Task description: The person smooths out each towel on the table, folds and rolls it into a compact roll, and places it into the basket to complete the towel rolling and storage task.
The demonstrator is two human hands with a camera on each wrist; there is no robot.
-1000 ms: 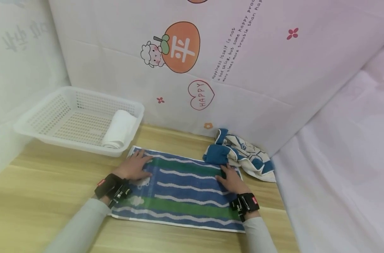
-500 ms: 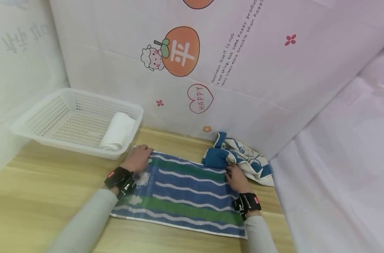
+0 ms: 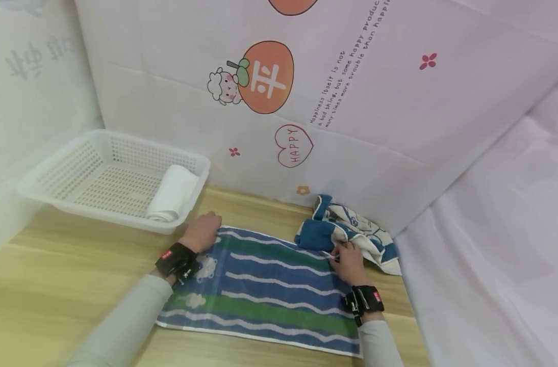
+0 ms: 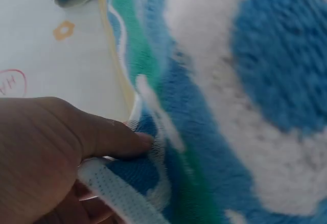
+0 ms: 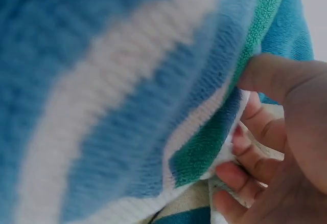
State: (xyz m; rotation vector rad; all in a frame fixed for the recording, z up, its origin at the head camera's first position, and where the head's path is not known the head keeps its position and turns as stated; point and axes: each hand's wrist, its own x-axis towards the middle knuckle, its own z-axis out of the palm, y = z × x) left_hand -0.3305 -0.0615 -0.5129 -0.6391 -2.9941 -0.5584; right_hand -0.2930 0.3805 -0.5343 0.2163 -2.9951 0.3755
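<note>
A blue and green striped towel (image 3: 279, 285) with wavy white lines lies spread on the wooden table. At its far left corner my left hand (image 3: 202, 232) pinches the edge, thumb above and fingers beneath, as the left wrist view shows on the towel (image 4: 189, 132). My right hand (image 3: 351, 263) grips the far right corner; in the right wrist view its thumb lies on the towel (image 5: 204, 147) and the curled fingers are behind the edge. Just beyond the right hand sits a crumpled blue and cream towel (image 3: 352, 229).
A white plastic basket (image 3: 91, 216) stands at the back left, holding a rolled white towel (image 3: 173, 191). Printed white cloth (image 3: 361, 163) hangs behind the table, and more cloth (image 3: 499, 244) closes off the right side. Bare wooden tabletop (image 3: 68, 285) shows at the left.
Both hands lay spread on the striped towel a second ago. Each has since moved to a far corner and curled its fingers round the edge there.
</note>
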